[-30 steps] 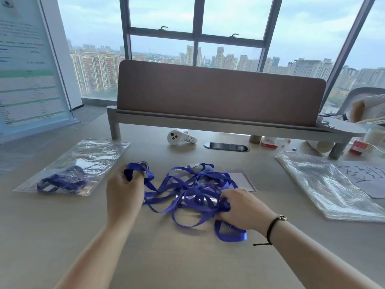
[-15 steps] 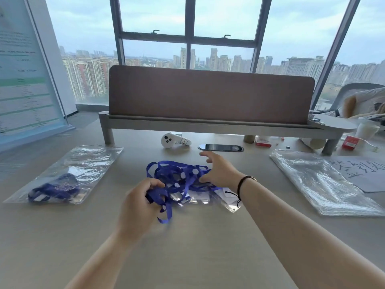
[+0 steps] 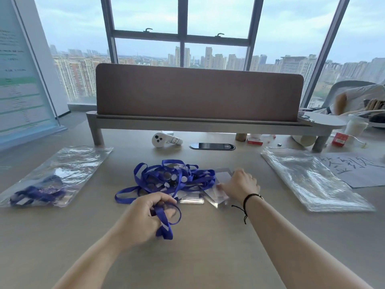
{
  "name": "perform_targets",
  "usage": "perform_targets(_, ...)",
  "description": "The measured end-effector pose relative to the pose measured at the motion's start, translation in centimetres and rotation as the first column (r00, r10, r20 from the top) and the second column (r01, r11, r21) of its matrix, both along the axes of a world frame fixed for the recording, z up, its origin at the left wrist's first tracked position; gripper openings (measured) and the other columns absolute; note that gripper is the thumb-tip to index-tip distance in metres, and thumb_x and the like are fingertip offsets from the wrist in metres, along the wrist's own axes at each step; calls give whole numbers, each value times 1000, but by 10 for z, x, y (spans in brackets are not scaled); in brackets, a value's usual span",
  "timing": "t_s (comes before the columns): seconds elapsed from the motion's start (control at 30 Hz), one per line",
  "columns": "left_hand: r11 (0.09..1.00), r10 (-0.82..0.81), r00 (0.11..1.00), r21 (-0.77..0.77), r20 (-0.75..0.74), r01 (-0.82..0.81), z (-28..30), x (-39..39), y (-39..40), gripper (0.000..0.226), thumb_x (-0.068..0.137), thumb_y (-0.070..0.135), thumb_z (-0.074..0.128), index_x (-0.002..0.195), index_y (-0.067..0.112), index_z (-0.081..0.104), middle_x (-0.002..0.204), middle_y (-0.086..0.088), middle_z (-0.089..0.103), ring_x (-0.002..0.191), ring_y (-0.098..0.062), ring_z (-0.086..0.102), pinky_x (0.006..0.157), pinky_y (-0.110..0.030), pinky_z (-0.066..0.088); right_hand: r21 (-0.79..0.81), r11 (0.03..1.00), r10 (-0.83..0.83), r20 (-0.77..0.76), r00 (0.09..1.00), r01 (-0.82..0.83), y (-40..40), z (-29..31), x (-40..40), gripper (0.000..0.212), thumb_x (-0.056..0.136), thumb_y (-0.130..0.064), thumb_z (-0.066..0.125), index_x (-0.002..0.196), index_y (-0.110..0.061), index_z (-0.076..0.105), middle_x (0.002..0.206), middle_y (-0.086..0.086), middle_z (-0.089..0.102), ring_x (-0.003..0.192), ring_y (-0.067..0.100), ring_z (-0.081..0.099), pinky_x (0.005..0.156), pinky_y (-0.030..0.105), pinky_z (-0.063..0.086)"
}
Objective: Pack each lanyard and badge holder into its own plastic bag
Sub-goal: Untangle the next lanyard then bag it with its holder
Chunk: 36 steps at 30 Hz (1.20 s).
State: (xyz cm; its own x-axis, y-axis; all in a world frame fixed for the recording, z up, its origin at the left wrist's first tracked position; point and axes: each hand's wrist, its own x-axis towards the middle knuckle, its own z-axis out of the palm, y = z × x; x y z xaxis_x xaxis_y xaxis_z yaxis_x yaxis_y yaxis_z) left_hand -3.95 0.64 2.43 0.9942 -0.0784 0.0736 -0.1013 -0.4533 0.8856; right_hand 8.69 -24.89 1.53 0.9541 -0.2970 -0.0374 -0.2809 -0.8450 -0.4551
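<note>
A tangle of blue lanyards [image 3: 166,178] lies in the middle of the desk, with clear badge holders [image 3: 192,198] at its near right side. My left hand [image 3: 145,213] grips a loop of blue lanyard strap at the near edge of the tangle. My right hand [image 3: 239,185] rests on a clear badge holder [image 3: 217,191] to the right of the tangle; its fingertips are blurred. A filled plastic bag [image 3: 56,176] with a blue lanyard inside lies at the left. A stack of clear plastic bags [image 3: 310,180] lies at the right.
A raised shelf [image 3: 200,122] with a brown divider panel [image 3: 198,90] crosses the back of the desk. Under it sit a white controller [image 3: 164,139], a black cable port [image 3: 211,146] and small red boxes [image 3: 255,140]. A sheet of paper [image 3: 358,170] lies far right.
My left hand has pulled a lanyard loop toward me, out of the pile. My right hand has moved from the far side of the tangle to the badge holders at its right.
</note>
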Motion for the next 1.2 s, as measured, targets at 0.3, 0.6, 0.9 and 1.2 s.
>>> perform_targets(0.3, 629, -56, 995, 771, -86, 103, 74, -33, -5, 43, 81, 49, 67, 121, 39, 56, 114, 13, 51, 94, -8, 58, 84, -27, 50, 537, 843, -134, 162, 978, 26, -19, 14, -24, 32, 73, -7, 82, 102, 2, 70, 91, 11, 69, 87, 29, 68, 74, 35, 57)
perform_targets(0.6, 612, -99, 980, 767, -172, 196, 133, -72, 10, 26, 72, 44, 82, 69, 21, 73, 61, 9, 62, 51, -3, 48, 52, -17, 39, 554, 737, 399, 106, 911, -387, -1, 18, -151, 26, 68, -12, 89, 85, -16, 70, 67, 9, 70, 43, 14, 53, 45, 23, 41)
perform_targets(0.9, 965, -245, 948, 140, 205, 220, 146, -100, -15, 6, 84, 15, 76, 89, 13, 79, 76, 3, 78, 75, -10, 74, 73, -18, 57, 71, 766, 626, 146, 766, -639, 15, 27, -195, 103, 53, -63, 83, 142, -49, 33, 126, -18, 42, 101, 2, 48, 88, 15, 42)
perform_targets(1.2, 928, -51, 970, -346, 239, 135, 116, -95, -25, 11, 93, 6, 61, 98, 3, 72, 58, 3, 68, 46, -12, 41, 45, -18, 32, 497, 523, 459, 521, 720, -692, 50, 80, -210, 25, 96, -24, 62, 72, -20, 68, 55, -5, 61, 51, 14, 41, 52, 24, 34)
